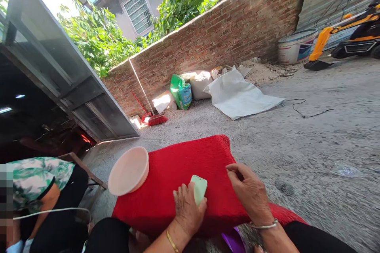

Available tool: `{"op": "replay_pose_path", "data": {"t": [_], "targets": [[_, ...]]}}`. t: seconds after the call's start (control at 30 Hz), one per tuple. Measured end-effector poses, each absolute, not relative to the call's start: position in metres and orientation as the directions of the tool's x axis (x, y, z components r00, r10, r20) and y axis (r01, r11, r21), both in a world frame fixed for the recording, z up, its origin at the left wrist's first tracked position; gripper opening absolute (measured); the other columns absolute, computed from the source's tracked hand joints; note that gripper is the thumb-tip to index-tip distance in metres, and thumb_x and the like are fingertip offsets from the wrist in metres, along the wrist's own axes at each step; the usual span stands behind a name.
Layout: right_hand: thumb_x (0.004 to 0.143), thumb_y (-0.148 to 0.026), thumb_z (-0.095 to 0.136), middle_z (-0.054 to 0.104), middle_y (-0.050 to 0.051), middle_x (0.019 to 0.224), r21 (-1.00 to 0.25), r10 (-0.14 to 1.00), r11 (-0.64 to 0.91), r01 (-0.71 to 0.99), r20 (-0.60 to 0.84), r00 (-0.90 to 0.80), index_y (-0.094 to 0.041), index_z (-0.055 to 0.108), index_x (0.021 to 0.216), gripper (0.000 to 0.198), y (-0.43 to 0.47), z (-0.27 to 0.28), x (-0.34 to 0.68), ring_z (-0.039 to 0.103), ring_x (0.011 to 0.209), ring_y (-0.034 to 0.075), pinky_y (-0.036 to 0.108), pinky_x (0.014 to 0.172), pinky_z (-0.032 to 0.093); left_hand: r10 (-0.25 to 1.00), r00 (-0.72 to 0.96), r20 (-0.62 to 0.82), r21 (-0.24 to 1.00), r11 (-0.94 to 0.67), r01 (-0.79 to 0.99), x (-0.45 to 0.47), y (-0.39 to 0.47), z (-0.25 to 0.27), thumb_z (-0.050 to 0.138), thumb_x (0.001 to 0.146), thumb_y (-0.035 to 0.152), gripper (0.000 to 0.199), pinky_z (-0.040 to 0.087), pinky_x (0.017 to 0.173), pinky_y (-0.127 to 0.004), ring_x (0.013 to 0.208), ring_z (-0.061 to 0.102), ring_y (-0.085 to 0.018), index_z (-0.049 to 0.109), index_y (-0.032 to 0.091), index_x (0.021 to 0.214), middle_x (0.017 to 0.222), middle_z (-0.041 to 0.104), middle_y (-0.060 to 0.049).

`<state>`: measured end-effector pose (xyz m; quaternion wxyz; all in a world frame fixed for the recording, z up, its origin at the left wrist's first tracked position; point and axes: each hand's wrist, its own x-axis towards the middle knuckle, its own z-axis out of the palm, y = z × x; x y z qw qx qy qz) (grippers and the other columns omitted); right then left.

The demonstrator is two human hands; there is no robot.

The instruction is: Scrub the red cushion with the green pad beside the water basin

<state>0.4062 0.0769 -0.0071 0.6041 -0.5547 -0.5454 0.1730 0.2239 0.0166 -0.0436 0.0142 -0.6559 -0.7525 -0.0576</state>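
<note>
While the left hand point(187, 204) grips the phone point(200, 187), the right hand point(251, 191) curls, contents unclear. Phone-handling step, apparently; next move likely needs steady grip.

Basin point(128, 170) left of phone point(200, 188)

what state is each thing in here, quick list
Smartphone, held
Left grip, closed on the smartphone
Right grip, curled; cannot tell if it holds anything
Pink plastic basin, upright
Red cloth, draped
Metal door, open
Red-bristled broom, bristles down
White sheet, spread out, creased
Toy excavator, arm lowered
</note>
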Motion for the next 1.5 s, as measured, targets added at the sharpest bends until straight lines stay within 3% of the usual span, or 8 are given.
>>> {"op": "replay_pose_path", "data": {"t": [0.17, 0.27, 0.47, 0.67, 0.8, 1.0, 1.3, 1.5], "targets": [[0.073, -0.037, 0.047, 0.067, 0.003, 0.071, -0.864, 0.819, 0.302, 0.403, 0.451, 0.354, -0.025, 0.063, 0.071, 0.021, 0.075, -0.004, 0.408, 0.060, 0.063, 0.018, 0.031, 0.065, 0.048, 0.986, 0.161, 0.032, 0.257, -0.164, 0.952, 0.286, -0.003, -0.044, 0.049, 0.083, 0.064, 0.059, 0.033, 0.106, -0.052, 0.115, 0.052, -0.029, 0.050, 0.028, 0.131, 0.124, 0.059, -0.009], [0.074, -0.038, 0.048, 0.067, 0.002, 0.072, -0.860, 0.819, 0.304, 0.409, 0.456, 0.350, -0.025, 0.063, 0.072, 0.020, 0.074, -0.003, 0.408, 0.060, 0.064, 0.018, 0.030, 0.064, 0.048, 0.981, 0.180, 0.077, 0.280, -0.194, 0.940, 0.284, -0.005, -0.033, 0.050, 0.083, 0.061, 0.056, 0.037, 0.102, -0.049, 0.108, 0.055, -0.027, 0.052, 0.028, 0.129, 0.119, 0.061, -0.008], [0.073, -0.036, 0.048, 0.067, 0.003, 0.070, -0.854, 0.807, 0.322, 0.409, 0.474, 0.352, -0.025, 0.062, 0.069, 0.018, 0.076, -0.006, 0.405, 0.060, 0.064, 0.018, 0.030, 0.064, 0.047, 0.974, -0.152, 0.168, 0.089, 0.138, 0.986, 0.191, 0.009, -0.020, 0.051, 0.088, 0.040, 0.043, 0.041, 0.096, -0.038, 0.111, 0.056, -0.024, 0.052, 0.025, 0.128, 0.118, 0.063, -0.007], [0.073, -0.036, 0.048, 0.066, 0.002, 0.068, -0.854, 0.811, 0.342, 0.393, 0.479, 0.336, -0.025, 0.061, 0.069, 0.018, 0.076, -0.008, 0.403, 0.059, 0.062, 0.017, 0.030, 0.063, 0.047, 0.884, -0.464, 0.060, -0.082, 0.467, 0.880, 0.090, 0.000, -0.019, 0.039, 0.094, 0.038, 0.041, 0.043, 0.090, -0.037, 0.115, 0.055, -0.023, 0.046, 0.023, 0.132, 0.126, 0.060, -0.009], [0.073, -0.037, 0.047, 0.066, 0.002, 0.068, -0.852, 0.816, 0.339, 0.399, 0.477, 0.326, -0.025, 0.061, 0.069, 0.019, 0.076, -0.008, 0.403, 0.060, 0.061, 0.018, 0.030, 0.062, 0.047, 0.847, -0.531, 0.006, -0.135, 0.527, 0.839, 0.083, -0.007, -0.020, 0.039, 0.095, 0.040, 0.042, 0.043, 0.090, -0.037, 0.115, 0.055, -0.023, 0.044, 0.024, 0.134, 0.126, 0.059, -0.009], [0.073, -0.037, 0.047, 0.066, 0.002, 0.068, -0.855, 0.822, 0.333, 0.397, 0.470, 0.323, -0.025, 0.062, 0.069, 0.019, 0.076, -0.008, 0.403, 0.059, 0.060, 0.017, 0.030, 0.063, 0.048, 0.938, -0.343, 0.048, -0.072, 0.345, 0.936, 0.149, -0.006, -0.036, 0.046, 0.092, 0.037, 0.045, 0.038, 0.099, -0.044, 0.120, 0.051, -0.028, 0.048, 0.021, 0.134, 0.128, 0.057, -0.013], [0.074, -0.038, 0.046, 0.067, 0.002, 0.071, -0.841, 0.808, 0.325, 0.432, 0.485, 0.336, -0.025, 0.063, 0.071, 0.022, 0.076, -0.006, 0.404, 0.062, 0.064, 0.017, 0.028, 0.065, 0.048, 0.988, 0.116, -0.098, 0.345, -0.076, 0.935, 0.264, -0.020, -0.039, 0.052, 0.082, 0.061, 0.063, 0.028, 0.110, -0.051, 0.123, 0.046, -0.030, 0.048, 0.027, 0.135, 0.131, 0.055, -0.009], [0.074, -0.038, 0.046, 0.067, 0.002, 0.070, -0.837, 0.809, 0.325, 0.441, 0.487, 0.329, -0.025, 0.062, 0.070, 0.021, 0.075, -0.006, 0.404, 0.061, 0.064, 0.016, 0.028, 0.066, 0.048, 1.000, -0.013, 0.009, 0.275, 0.010, 0.961, 0.230, -0.015, -0.029, 0.049, 0.087, 0.048, 0.054, 0.030, 0.109, -0.049, 0.125, 0.046, -0.028, 0.047, 0.024, 0.135, 0.132, 0.056, -0.009]]}}
